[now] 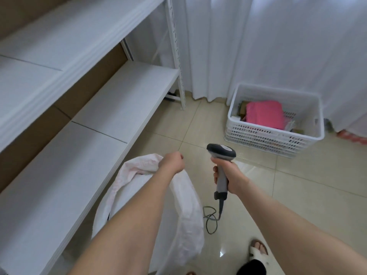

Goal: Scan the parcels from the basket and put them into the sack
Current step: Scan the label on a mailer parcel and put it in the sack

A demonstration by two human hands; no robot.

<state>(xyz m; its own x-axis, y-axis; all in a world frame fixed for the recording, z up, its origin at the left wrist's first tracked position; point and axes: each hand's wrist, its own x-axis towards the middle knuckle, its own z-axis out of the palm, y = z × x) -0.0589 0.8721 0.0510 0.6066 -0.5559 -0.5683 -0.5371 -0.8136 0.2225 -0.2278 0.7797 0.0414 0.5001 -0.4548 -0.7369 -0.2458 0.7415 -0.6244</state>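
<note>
White sack rim gripped by left hand, right hand clutching grey scanner, pink parcel in white basket on floor.

The white slatted plastic basket stands right of centre, in the upper half of the frame, upright and open-topped. A soft pink parcel lies on top inside it, with brown cardboard parcels showing at its left edge. Lower centre, the thin white sack hangs slack with its mouth open, its rim gripped by the left hand. Just right of it, the right hand holds the grey scanner by the handle, dark head uppermost, and its cable loops below.
</note>
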